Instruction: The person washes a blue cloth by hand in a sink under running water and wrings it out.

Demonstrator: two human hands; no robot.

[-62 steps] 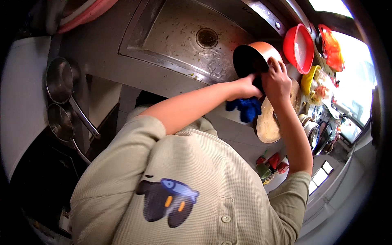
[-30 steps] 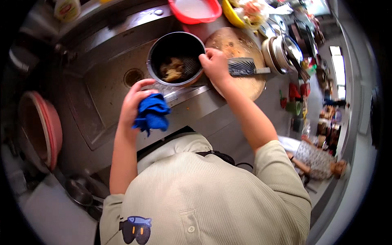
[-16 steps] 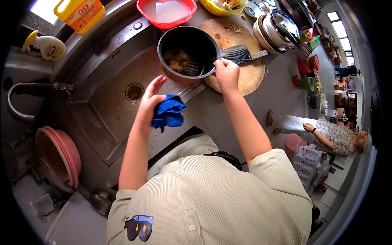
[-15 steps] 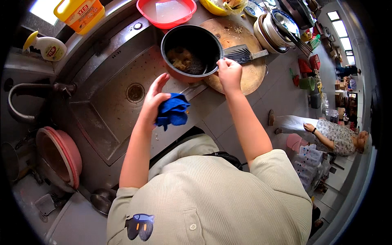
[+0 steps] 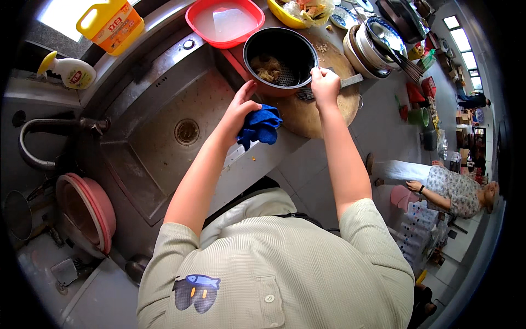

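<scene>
At the far side, between the sink and the cutting board, is a deep round pot with a dark inside and a reddish outside. A pale brown clump lies at its bottom; its kind is unclear. My right hand is closed on the pot's right edge, and the fingers hide what they grip there. Bunched in my left hand is a blue cloth, with the fingers pointing toward the pot's left side. The pot overlaps the round wooden cutting board and hides part of a metal spatula.
The steel sink lies left, with a faucet and pink basins. Behind the pot stand a red basin of cloudy liquid and a yellow bowl. Stacked bowls are at right; a person stands beyond.
The pot has moved right and slightly away, covering more of the spatula's blade. Both my hands have shifted right with it, the left still holding the blue cloth. The view has shifted slightly.
</scene>
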